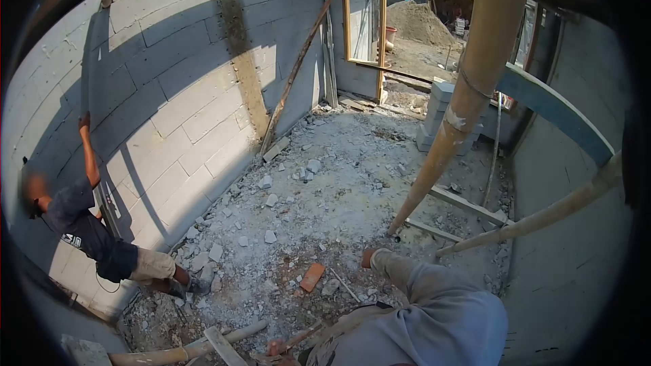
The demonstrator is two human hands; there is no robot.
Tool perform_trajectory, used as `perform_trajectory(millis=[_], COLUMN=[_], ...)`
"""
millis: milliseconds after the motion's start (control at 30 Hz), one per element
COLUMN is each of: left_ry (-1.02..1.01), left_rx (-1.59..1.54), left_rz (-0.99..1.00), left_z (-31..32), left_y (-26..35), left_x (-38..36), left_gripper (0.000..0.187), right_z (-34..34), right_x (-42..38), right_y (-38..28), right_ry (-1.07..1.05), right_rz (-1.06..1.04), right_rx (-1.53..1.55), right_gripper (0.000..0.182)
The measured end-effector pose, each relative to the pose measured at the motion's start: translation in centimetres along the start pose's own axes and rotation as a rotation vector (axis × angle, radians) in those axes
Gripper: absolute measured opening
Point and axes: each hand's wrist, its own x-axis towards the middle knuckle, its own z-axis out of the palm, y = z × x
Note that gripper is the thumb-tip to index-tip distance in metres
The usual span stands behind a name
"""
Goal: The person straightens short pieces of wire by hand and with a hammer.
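My right hand shows small at the end of a long grey sleeve, over the rubble floor; its fingers cannot be made out. At the bottom edge my left hand has its fingers curled, beside a thin brown piece of wood. What it grips is too small to tell. Just left of it are a pale board and a bamboo pole. An orange brick lies on the floor between the two hands.
A co-worker at the left raises an arm to a long straight bar against the block wall. A thick bamboo pole slants down on the right. Stacked blocks stand near the doorway; broken pieces litter the floor.
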Motion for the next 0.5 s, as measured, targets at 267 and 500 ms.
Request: perform_trajectory(millis=[267, 500], left_ry=[-0.029, -0.078], left_rx=[0.024, -0.042], left_rz=[-0.059, -0.058], left_z=[-4.3, -5.3], left_y=[-0.9, -0.6], left_x=[1.0, 3.8], left_gripper=[0.06, 0.06], right_z=[-2.1, -2.1], right_x=[-4.2, 0.5], right_y=[3.5, 6.4], right_ry=[0.222, 0.633], right_rz=[0.156, 0.068], right_rx=[0.166, -0.11], right_gripper=[0.037, 0.047])
